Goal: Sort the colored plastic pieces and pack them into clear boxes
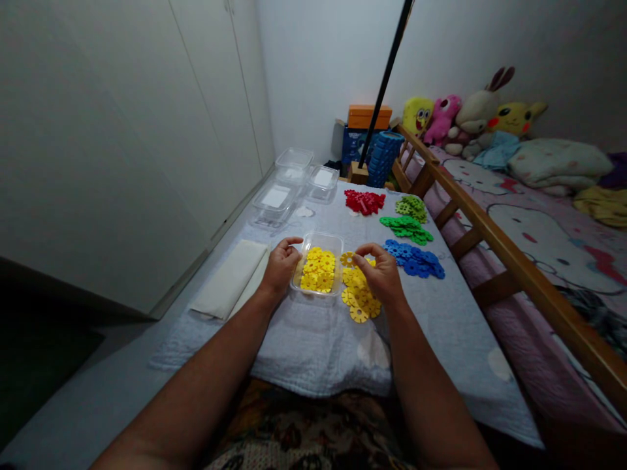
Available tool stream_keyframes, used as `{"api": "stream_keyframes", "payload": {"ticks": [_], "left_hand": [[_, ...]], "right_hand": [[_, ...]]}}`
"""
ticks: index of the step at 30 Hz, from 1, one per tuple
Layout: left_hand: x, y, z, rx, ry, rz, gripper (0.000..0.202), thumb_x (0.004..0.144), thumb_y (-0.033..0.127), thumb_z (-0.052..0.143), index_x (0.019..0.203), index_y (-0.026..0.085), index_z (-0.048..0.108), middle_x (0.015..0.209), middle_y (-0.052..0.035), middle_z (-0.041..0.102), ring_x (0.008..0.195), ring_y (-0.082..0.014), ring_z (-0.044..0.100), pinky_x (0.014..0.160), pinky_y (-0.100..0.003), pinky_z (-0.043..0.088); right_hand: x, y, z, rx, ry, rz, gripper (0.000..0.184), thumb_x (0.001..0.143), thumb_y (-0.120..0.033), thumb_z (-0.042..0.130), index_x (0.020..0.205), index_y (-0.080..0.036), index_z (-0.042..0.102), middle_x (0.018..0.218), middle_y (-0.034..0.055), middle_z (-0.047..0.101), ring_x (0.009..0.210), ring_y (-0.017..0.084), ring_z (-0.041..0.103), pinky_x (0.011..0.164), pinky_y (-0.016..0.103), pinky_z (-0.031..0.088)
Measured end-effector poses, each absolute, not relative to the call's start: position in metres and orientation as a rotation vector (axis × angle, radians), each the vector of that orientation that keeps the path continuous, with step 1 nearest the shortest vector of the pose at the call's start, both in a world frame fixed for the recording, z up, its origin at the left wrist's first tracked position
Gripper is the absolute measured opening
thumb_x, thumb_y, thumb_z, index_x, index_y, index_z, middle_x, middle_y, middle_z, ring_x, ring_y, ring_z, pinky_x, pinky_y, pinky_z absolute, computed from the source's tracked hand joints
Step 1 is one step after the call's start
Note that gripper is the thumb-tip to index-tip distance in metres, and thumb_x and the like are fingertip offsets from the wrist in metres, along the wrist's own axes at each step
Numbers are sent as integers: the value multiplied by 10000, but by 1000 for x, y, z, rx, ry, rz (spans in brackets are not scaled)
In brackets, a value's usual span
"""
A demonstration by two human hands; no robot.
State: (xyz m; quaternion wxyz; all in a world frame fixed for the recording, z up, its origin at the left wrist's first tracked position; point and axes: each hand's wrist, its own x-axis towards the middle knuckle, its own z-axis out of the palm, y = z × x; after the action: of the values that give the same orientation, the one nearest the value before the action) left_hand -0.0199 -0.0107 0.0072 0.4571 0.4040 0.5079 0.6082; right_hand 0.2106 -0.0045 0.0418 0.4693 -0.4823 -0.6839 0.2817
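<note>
In the center of the frame sits a clear tub (pixel 321 241), partly filled with yellow discs (pixel 318 269). The left hand (pixel 281 266) is at its left side, thumb and forefinger apart; I cannot tell whether they grip the wall. Just right of the tub, the right hand (pixel 385 271) is above a loose yellow pile (pixel 360 298), thumb and forefinger together on the edge of one yellow disc (pixel 345 255).

To work neatly, the left hand should steady the tub without tipping it. A light edge pinch suits such thin, notched pieces, since they may catch on each other. The right hand should keep clear of the blue pile (pixel 414 259) close by, to avoid mixing colors.
</note>
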Motion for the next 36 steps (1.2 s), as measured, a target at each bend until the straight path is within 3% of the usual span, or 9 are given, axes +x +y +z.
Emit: {"api": "stream_keyframes", "payload": {"ticks": [6,17,26,30,36], "left_hand": [[-19,-12,11,985,1260,1501,406,635,215,635,1038,166,638,578,97,386,492,-83,317,484,-218,231],[-19,-12,9,976,1231,1504,396,643,217,643,1036,169,633,582,98,392,490,-79,315,487,-218,241],[-18,-13,12,972,1246,1500,390,640,216,634,1027,169,640,582,95,376,489,-82,308,483,-223,221],[-19,-13,12,970,1247,1500,390,640,214,635,1027,169,643,581,92,381,492,-83,312,482,-225,218],[-19,-12,11,988,1237,1507,384,647,212,630,1028,162,642,580,93,388,490,-79,307,484,-221,217]], "right_hand": [[191,-14,42,-1085,-1962,673,45,850,-266,644,820,-247,671,926,32,702,1001,235,589,1002,424,399],[181,-16,33,-1157,-2204,489,80,833,-203,661,832,-248,726,1324,60,633,1321,301,427,1128,525,262],[211,5,23,-1398,-1904,311,181,879,-250,571,914,-250,748,1234,94,631,1235,313,480,1067,524,336],[221,10,14,-1513,-2005,267,138,818,-265,649,903,-250,757,1239,99,629,1240,348,455,1060,568,314],[218,5,8,-1526,-2234,255,229,765,-307,735,985,-243,749,1319,114,604,1307,367,395,1116,635,222]]}}
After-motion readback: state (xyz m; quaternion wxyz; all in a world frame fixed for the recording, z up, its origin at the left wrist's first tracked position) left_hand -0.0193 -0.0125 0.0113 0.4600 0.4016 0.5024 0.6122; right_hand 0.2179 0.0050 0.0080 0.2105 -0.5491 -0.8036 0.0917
